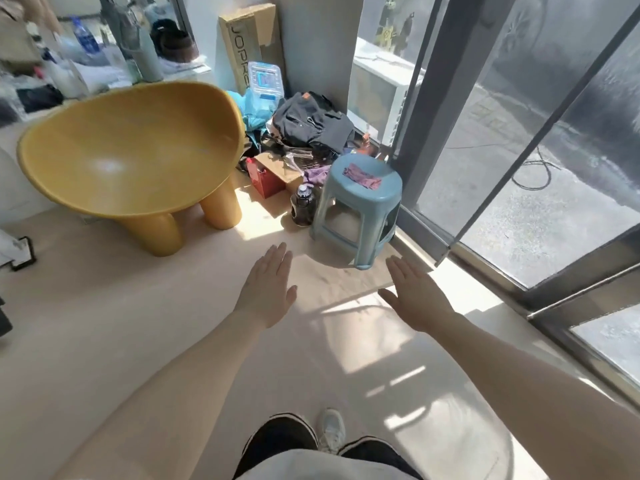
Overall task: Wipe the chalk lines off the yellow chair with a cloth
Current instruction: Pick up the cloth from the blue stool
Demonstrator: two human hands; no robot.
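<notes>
- The chair (131, 147) stood on the floor (173, 323) to my left, its yellow bowl tipped toward me; I could not make out any chalk lines on it in the glare.
- The cloth (362, 175), a small purple rag, lay on the seat of the blue stool (360, 209), just right of the chair and well ahead of my hands.
- My left hand (268, 289) hung flat over the floor, fingers straight, holding nothing.
- My right hand (415, 296) was the same, released and empty, nearer the stool and the window (519, 168).
- The step in hand, as I judged it, was fetching the cloth, so nothing of the wiping was done.
- To do it well I thought the right hand should reach, being closer, and pinch the rag at its middle so it lifted in one bunch.
- A dark bottle (304, 206) stood touching the stool's left leg, with bags (311, 123) and a box (277, 171) behind; a low reach could knock the bottle over.
</notes>
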